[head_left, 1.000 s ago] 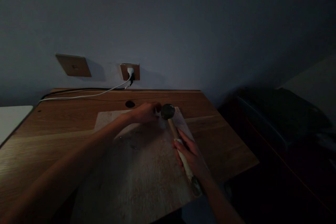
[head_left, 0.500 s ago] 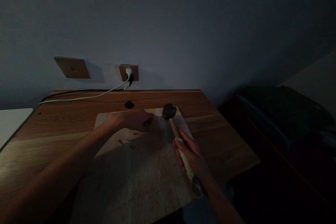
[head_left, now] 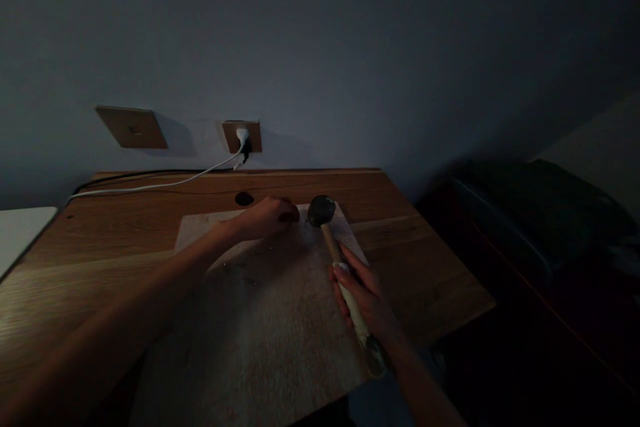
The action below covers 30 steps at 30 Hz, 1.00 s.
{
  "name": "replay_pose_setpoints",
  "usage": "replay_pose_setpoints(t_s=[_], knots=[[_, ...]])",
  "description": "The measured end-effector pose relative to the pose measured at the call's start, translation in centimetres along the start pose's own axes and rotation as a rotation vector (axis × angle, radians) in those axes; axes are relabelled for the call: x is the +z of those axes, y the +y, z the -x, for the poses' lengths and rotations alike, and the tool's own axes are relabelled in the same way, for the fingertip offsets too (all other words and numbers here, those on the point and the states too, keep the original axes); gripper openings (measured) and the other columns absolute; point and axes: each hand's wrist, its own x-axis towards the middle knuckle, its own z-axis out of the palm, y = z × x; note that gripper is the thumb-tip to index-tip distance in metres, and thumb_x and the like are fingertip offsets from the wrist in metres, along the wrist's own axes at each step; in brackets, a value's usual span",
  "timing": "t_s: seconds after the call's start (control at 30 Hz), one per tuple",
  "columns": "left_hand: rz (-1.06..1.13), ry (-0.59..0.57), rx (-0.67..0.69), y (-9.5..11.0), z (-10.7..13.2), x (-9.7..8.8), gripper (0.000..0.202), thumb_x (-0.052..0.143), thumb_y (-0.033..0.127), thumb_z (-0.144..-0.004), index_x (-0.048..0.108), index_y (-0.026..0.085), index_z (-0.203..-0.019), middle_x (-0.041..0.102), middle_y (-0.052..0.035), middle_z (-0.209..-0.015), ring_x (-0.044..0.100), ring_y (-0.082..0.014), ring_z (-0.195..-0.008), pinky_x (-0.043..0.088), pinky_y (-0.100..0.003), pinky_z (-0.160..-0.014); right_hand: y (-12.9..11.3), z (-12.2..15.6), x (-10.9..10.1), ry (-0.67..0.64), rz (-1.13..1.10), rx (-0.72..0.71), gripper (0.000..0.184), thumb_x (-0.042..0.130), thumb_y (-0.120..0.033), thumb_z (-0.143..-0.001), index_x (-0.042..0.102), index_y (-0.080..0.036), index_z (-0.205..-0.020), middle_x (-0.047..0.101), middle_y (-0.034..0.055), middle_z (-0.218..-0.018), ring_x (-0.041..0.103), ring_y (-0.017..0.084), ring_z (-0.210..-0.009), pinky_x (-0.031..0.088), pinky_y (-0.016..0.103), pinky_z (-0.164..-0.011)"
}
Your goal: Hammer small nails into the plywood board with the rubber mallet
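My right hand (head_left: 363,300) is wrapped round the wooden handle of a hammer (head_left: 333,247), whose dark head rests near the far edge of a pale wooden board (head_left: 270,327). My left hand (head_left: 270,217) reaches across the board to its far edge, fingers pinched together just left of the hammer head; what they hold is too small and dark to make out. A few small nails (head_left: 250,280) lie scattered on the board below my left forearm.
The board lies on a brown wooden desk (head_left: 430,267) against a wall. A white cable (head_left: 165,183) runs from a wall socket (head_left: 242,136) along the desk's back edge. A round cable hole (head_left: 244,199) sits behind the board. Dark furniture stands to the right.
My left hand drew back toward the scattered nails, then returned to the far edge beside the hammer head. The hammer and my right hand have barely moved.
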Motion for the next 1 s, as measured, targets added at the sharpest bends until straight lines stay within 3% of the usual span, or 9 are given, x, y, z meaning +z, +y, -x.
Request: replay_pose_setpoints(t_s=[0.07,0.27,0.5,0.7,1.0], knots=[[0.009,0.016,0.002,-0.6,-0.1,0.6,0.024,0.057,0.003,-0.079,0.074,0.016,-0.092,0.072,-0.0034,-0.092,0.067,-0.0143,-0.083,0.048,-0.022,-0.080,-0.1,0.0,0.0,-0.009,0.009,-0.013,0.070,0.059,-0.050,-0.093,0.035,-0.028,-0.155,0.054,-0.0058,-0.066,0.041,0.006,-0.038,0.040,0.018,-0.032],[0.076,0.074,-0.041,-1.4,0.2,1.5,0.024,0.058,0.007,-0.081,0.074,0.017,-0.096,0.074,-0.0021,-0.093,0.068,-0.0147,-0.085,0.049,-0.023,-0.083,-0.1,-0.1,0.1,-0.009,-0.033,-0.047,0.068,0.062,-0.048,-0.092,0.039,-0.029,-0.153,0.059,-0.0018,-0.086,0.044,0.004,-0.040,0.040,0.018,-0.032],[0.063,0.031,-0.112,-0.5,0.7,1.1,0.017,0.060,0.012,-0.079,0.072,0.016,-0.091,0.072,-0.0030,-0.088,0.066,-0.0166,-0.080,0.048,-0.024,-0.075,-0.1,0.1,0.1,-0.017,-0.010,-0.014,0.068,0.059,-0.048,-0.094,0.035,-0.030,-0.155,0.053,-0.0058,-0.065,0.041,0.007,-0.039,0.040,0.018,-0.032],[0.101,0.070,-0.124,-0.8,0.9,1.8,0.016,0.062,0.023,-0.085,0.071,0.015,-0.095,0.072,-0.0049,-0.090,0.066,-0.0172,-0.081,0.048,-0.026,-0.078,-0.4,0.0,0.1,-0.010,0.003,0.003,0.068,0.061,-0.049,-0.093,0.038,-0.031,-0.154,0.056,-0.0043,-0.073,0.041,0.005,-0.039,0.039,0.017,-0.032],[0.231,0.098,-0.181,-0.5,1.1,1.6,0.039,0.068,0.020,-0.078,0.061,0.016,-0.115,0.073,-0.0027,-0.091,0.068,-0.0167,-0.080,0.050,-0.025,-0.074,-2.1,0.1,2.1,-0.052,-0.030,0.029,0.065,0.061,-0.044,-0.092,0.042,-0.029,-0.151,0.056,-0.0011,-0.086,0.043,0.004,-0.041,0.039,0.016,-0.031]])
